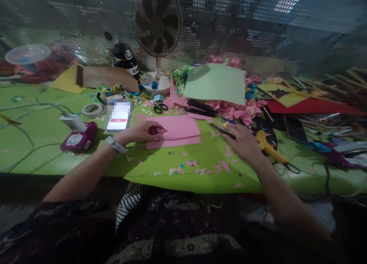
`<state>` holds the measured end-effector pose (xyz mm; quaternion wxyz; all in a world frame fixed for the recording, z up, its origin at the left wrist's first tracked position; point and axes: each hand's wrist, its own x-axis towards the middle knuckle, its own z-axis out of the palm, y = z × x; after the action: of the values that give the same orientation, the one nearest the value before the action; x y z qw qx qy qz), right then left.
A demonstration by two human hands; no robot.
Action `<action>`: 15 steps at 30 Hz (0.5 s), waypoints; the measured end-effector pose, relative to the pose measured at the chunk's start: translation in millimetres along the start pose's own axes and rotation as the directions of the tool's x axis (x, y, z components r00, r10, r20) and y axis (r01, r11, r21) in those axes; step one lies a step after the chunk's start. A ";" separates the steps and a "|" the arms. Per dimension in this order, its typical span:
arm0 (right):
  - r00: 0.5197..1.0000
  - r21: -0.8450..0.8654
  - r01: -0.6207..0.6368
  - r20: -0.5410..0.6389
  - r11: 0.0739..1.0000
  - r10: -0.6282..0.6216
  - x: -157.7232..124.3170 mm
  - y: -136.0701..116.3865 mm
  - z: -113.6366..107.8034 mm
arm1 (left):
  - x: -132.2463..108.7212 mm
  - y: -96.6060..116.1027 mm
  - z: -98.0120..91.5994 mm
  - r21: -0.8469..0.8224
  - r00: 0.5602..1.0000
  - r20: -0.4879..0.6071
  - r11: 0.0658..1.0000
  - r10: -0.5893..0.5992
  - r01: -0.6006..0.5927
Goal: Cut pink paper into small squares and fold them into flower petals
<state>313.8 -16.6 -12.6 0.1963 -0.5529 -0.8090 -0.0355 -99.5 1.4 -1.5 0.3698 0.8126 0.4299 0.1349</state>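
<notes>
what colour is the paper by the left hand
Pink; the paper shows best in the head view.

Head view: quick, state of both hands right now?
Left hand: loosely curled over the pink paper, grip partly open; contact unclear.
Right hand: fingers at a dark slim tool; whether closed on it cannot be told.

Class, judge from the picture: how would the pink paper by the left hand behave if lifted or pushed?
The pink paper is probably light, since it looks thin. Lifted by one edge, its broad, flat sheets would likely bend. Lying flat on the green tabletop, it should slide rather than roll or tip.
</notes>
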 end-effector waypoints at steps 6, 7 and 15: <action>0.950 0.205 0.029 0.299 0.978 -0.091 44.8 -69.3 4.0 | -6.4 3.1 7.0 -0.122 0.999 -0.018 0.992 0.035 -0.037; 0.929 0.247 0.038 0.349 0.968 -0.126 48.3 -77.1 5.7 | -7.3 4.0 8.0 -0.115 0.998 -0.039 0.992 0.039 -0.043; 0.879 0.457 0.022 0.414 0.889 -0.235 47.8 -83.9 6.0 | -9.1 3.8 13.9 -0.084 0.988 -0.152 0.996 0.029 -0.042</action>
<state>221.0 -5.2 12.3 0.1166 -0.4302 -0.8548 0.2660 -95.1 -14.0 -7.5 0.3688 0.7907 0.4358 0.2212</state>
